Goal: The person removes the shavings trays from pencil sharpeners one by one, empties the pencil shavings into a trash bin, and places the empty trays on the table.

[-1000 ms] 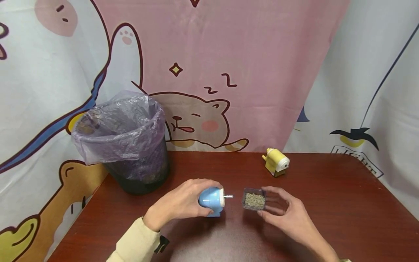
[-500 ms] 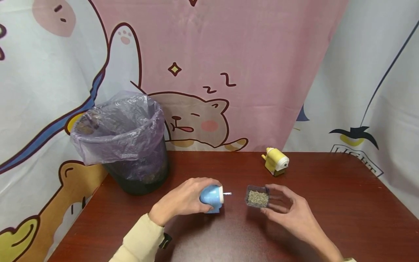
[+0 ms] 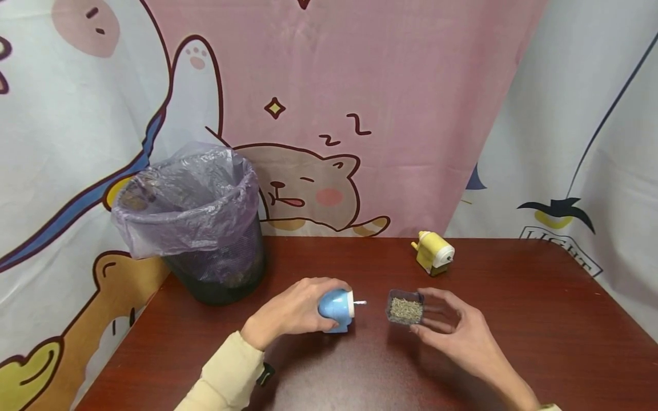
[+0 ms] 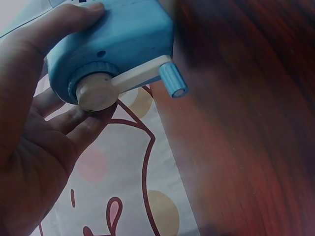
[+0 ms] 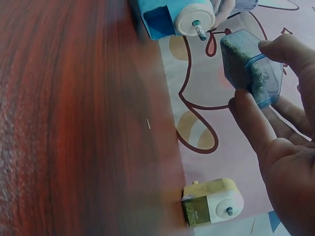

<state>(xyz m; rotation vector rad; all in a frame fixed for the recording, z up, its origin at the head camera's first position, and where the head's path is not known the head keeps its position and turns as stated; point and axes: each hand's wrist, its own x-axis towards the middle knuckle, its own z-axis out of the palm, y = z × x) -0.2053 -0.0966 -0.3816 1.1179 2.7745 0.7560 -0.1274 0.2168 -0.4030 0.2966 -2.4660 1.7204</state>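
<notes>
The right hand (image 3: 460, 334) pinches the tray (image 3: 405, 294) left of its fingertips, apart from the blue sharpener (image 3: 336, 308) that the left hand (image 3: 300, 308) grips within its fingers.

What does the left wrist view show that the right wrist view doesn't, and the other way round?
Left wrist only: the crank and knob of the blue sharpener.
Right wrist only: that sharpener's open slot and white front, the clear tray of shavings in the right grip, the yellow sharpener, and a small pale scrap on the tabletop.
Both: the blue sharpener, left grip, tabletop and printed backdrop.
</notes>
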